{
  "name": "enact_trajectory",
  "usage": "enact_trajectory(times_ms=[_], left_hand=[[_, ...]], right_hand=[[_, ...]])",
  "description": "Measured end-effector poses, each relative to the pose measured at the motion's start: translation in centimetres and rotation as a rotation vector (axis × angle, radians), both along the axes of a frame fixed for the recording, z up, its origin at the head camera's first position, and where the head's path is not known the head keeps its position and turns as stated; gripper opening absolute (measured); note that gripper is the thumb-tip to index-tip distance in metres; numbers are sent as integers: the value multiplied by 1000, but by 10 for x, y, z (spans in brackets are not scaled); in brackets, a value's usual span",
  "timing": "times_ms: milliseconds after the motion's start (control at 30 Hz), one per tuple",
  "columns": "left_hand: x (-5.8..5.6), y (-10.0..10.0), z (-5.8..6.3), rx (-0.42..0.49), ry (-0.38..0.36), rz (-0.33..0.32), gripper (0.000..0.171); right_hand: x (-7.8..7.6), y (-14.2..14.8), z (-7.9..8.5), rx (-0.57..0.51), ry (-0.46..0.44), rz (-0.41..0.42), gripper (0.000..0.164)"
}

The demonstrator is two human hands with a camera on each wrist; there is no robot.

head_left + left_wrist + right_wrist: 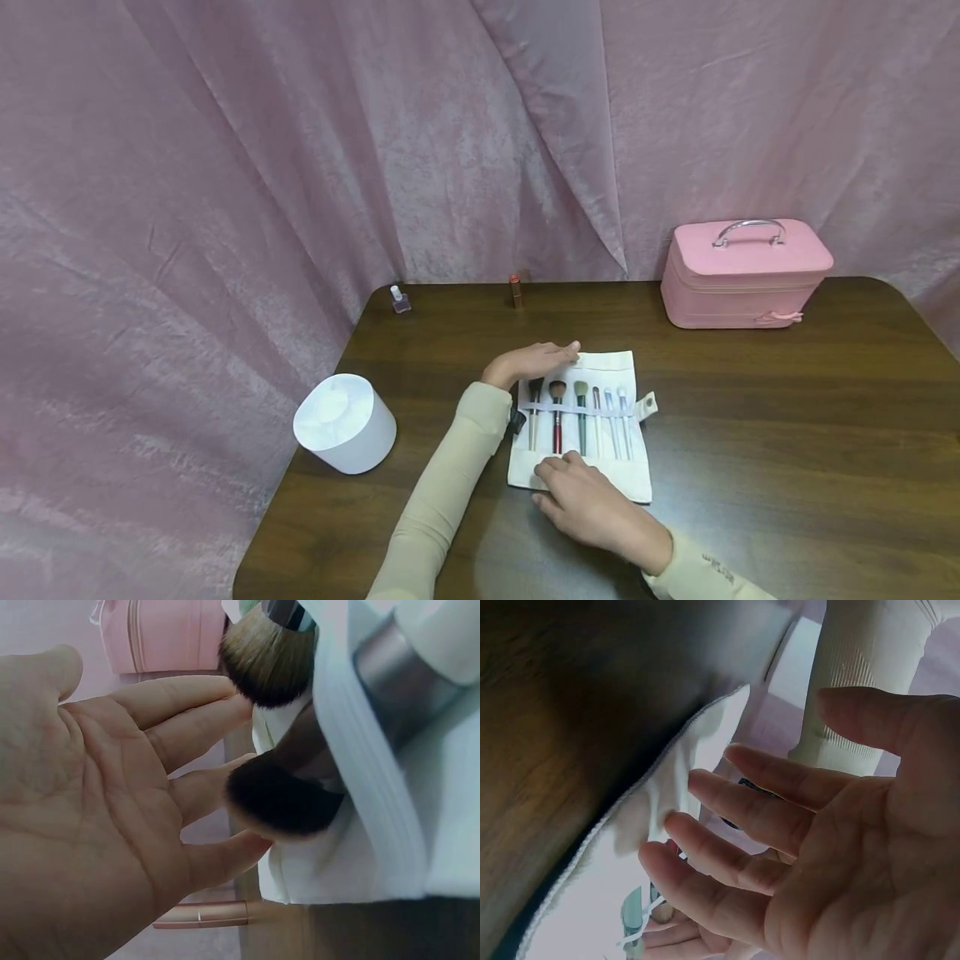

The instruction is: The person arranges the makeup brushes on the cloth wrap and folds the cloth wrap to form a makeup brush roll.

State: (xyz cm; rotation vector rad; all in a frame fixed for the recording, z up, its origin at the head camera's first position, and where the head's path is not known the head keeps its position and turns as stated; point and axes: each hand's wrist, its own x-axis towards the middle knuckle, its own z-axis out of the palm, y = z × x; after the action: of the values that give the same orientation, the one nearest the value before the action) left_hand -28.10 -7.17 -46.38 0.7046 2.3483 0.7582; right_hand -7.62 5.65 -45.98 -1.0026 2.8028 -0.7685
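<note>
A white fabric brush roll [618,481] lies unfolded on the table. Several makeup brushes [557,417] stand in a row in it, under a pale strap, with their bristles toward the far edge. My left hand [534,362] is at the roll's far left edge, fingers extended. In the left wrist view its fingertips [251,844] are by the far edge, close behind a dark-bristled brush [281,796]. My right hand [588,504] is over the near edge. Its loosely bent fingertips [676,821] touch the white fabric [649,817] in the right wrist view, and no object is held.
A pink case [750,275] with a metal handle stands at the back right. A lipstick [516,292] and a nail polish bottle [401,300] stand near the back edge. At the left is a white round container [360,433]. A snap tab [647,406] sticks out from the roll's right side.
</note>
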Motion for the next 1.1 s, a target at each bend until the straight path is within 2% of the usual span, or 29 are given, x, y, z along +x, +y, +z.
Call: enact_trajectory(times_ms=[200,433,533,833,1100], left_hand=[[1,0,-1,-5,-27,22,67],[7,-4,2,-72,-21,66,71],[8,-7,1,-94,6,43,70],[14,-18,3,-145,109,-78,51],[20,-31,1,-111,140,-101,47]], right_hand=[[1,6,1,-15,-38,-11,17],[0,20,0,-54,-91,1,16],[0,27,0,-58,-106,1,17],[2,52,-1,-43,-62,41,19],[-1,74,-7,-27,-38,25,23]])
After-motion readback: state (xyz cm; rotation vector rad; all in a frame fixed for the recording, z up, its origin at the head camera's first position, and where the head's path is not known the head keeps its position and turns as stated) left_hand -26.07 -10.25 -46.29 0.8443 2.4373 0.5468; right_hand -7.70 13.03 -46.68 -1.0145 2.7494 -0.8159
